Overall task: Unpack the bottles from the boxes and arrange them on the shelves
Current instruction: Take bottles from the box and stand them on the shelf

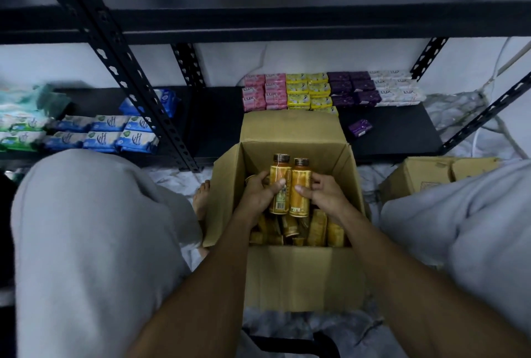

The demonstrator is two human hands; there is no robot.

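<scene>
Gripping left bottle in left hand, right bottle in right hand, above box, caps toward shelf beyond.

Matt brown cardboard box holding glossy golden plastic bottles with shiny dark caps. Black matt metal shelf frame, perforated. Glossy plastic-wrapped packs and paper-wrapped soap bars. Soft grey cloth trousers.
</scene>
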